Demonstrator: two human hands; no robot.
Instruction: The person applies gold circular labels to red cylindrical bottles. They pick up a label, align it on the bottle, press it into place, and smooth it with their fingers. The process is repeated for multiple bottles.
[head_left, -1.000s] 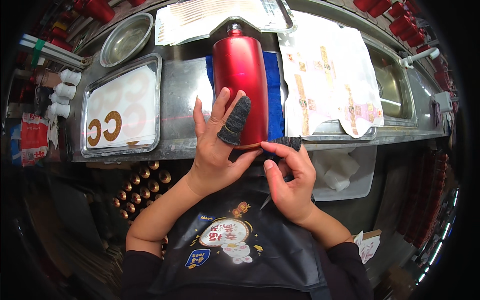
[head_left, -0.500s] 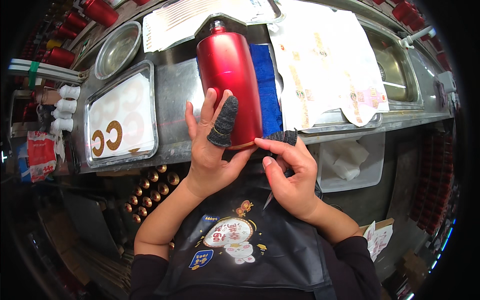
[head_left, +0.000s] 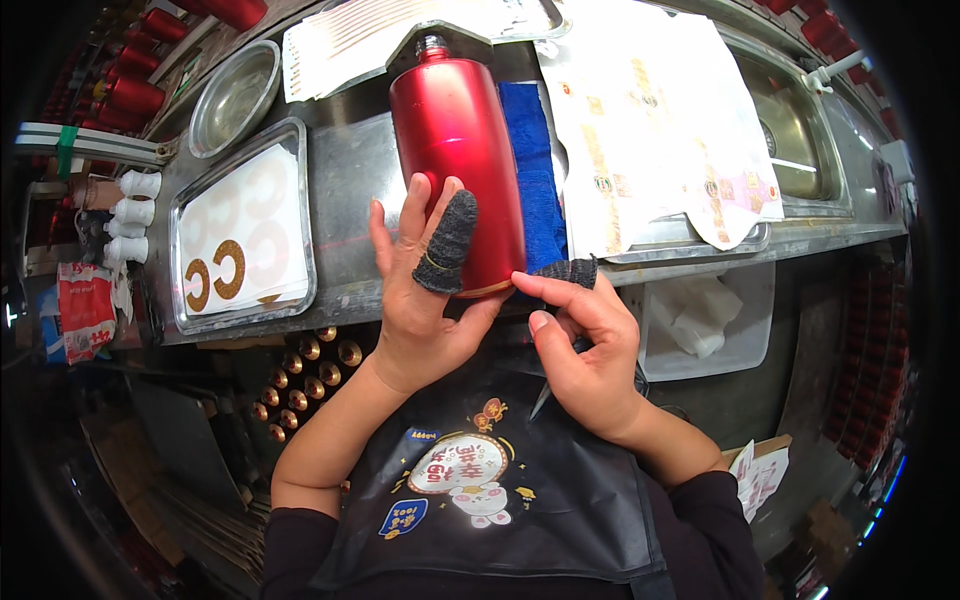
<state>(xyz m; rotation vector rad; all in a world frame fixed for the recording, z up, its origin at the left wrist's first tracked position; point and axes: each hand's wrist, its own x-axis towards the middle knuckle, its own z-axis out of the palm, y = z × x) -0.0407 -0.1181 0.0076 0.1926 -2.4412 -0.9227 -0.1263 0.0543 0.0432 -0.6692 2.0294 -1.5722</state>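
Note:
A red metallic bottle [head_left: 455,130] lies on its side on a blue cloth [head_left: 532,170] on the steel bench. My left hand [head_left: 425,300] rests flat on the bottle's near end, fingers spread and thumb against its base. One finger wears a grey knit finger sleeve [head_left: 447,243]. My right hand [head_left: 590,350] hovers just right of the left thumb with its fingers curled. Its forefinger wears a matching grey sleeve [head_left: 570,271] that points at the bottle's base edge. A thin dark sliver shows under that palm; I cannot tell what it is.
A steel tray [head_left: 300,215] at left holds a white sheet with two gold C-shaped stickers. Behind it sits a round metal bowl [head_left: 235,95]. Label sheets [head_left: 650,120] cover a tray at right, beside a sink [head_left: 790,130]. A white tub [head_left: 700,320] hangs below the bench. Gold caps [head_left: 310,360] lie lower left.
The view has drifted, so the bench sits higher and further left. Both hands keep their places at the bottle's near end.

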